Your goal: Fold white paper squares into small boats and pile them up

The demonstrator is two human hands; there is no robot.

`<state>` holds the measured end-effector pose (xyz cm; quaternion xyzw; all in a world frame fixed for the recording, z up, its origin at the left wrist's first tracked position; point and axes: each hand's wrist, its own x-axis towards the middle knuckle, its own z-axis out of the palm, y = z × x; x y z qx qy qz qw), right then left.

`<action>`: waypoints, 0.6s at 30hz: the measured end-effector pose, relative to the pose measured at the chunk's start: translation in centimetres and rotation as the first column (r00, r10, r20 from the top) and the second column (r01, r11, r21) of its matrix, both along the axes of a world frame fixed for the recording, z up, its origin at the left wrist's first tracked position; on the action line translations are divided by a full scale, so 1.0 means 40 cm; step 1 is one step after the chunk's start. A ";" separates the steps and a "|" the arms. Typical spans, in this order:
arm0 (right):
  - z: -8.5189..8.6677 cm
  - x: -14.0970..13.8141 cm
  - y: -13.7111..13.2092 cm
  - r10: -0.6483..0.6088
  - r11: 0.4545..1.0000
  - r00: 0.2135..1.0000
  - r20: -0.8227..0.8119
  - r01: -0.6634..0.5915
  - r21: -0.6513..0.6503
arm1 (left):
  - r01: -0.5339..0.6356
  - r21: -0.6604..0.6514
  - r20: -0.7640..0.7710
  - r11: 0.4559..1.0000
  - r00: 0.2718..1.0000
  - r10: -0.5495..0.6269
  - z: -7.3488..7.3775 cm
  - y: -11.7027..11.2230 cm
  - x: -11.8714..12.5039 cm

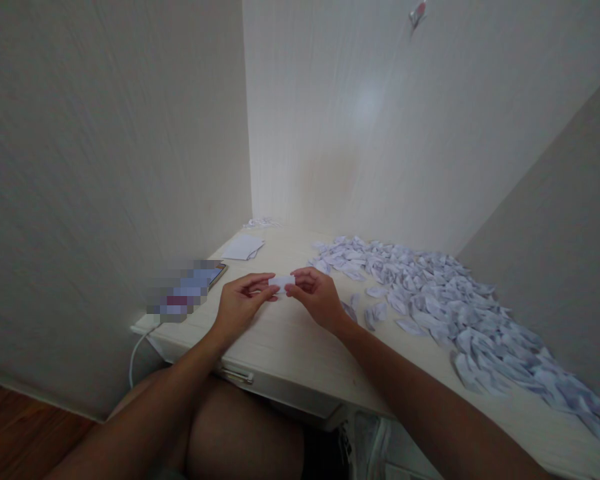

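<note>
A small white piece of paper [282,283] is held up between both hands, just above the tabletop. My left hand [244,300] pinches its left end between thumb and fingers. At its right end, my right hand [317,293] grips it the same way, thumb in front. Whether the paper is folded I cannot tell at this size. Just right of my right hand, a few folded white paper pieces [376,313] lie loose, beside a large heap of similar folded papers [430,287].
Flat white paper sheets [243,247] lie stacked at the back left. A phone [217,275], partly blurred out, rests by the left wall with a white cable [133,353] hanging over the edge. Small white bits [264,222] sit in the corner. Walls enclose the white desk [290,347].
</note>
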<state>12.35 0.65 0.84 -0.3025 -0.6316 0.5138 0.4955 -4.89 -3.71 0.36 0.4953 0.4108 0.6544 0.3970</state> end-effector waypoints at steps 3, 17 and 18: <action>-0.005 0.000 0.003 -0.003 1.000 1.000 0.010 0.003 -0.009 | -0.015 -0.009 -0.011 1.000 1.000 0.015 -0.003 0.000 -0.003; 0.006 0.005 -0.001 0.028 0.999 0.992 0.124 -0.026 -0.018 | 0.037 -0.073 0.048 0.997 0.998 -0.033 0.000 0.006 -0.001; 0.007 0.005 -0.002 0.027 1.000 0.991 0.131 -0.025 -0.017 | 0.044 -0.076 0.056 0.996 0.998 -0.040 0.000 0.007 -0.001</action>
